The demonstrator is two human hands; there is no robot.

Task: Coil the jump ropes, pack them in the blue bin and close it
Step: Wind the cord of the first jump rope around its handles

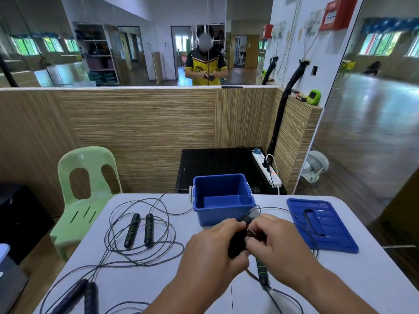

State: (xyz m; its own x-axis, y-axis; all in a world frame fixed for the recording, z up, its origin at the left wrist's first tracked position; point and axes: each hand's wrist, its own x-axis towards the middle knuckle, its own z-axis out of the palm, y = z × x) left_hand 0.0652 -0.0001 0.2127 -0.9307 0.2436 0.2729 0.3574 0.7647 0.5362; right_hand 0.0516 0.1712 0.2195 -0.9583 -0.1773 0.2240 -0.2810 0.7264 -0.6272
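On the white table, working largest to smallest, I note the blue bin standing open and empty at twelve o'clock, its lid lying flat at two o'clock, near the right edge. Two jump ropes remain uncoiled: one with green-banded handles sprawled at ten o'clock, another with dark handles at eight o'clock by the near left corner. My left hand is clamped on a handle of a third rope, and my right hand is pinched on its cord loops; the other handle lies at five o'clock. I judge the task early: nothing packed, closing outstanding. Open table remains at four o'clock; cords run close to the far edge.
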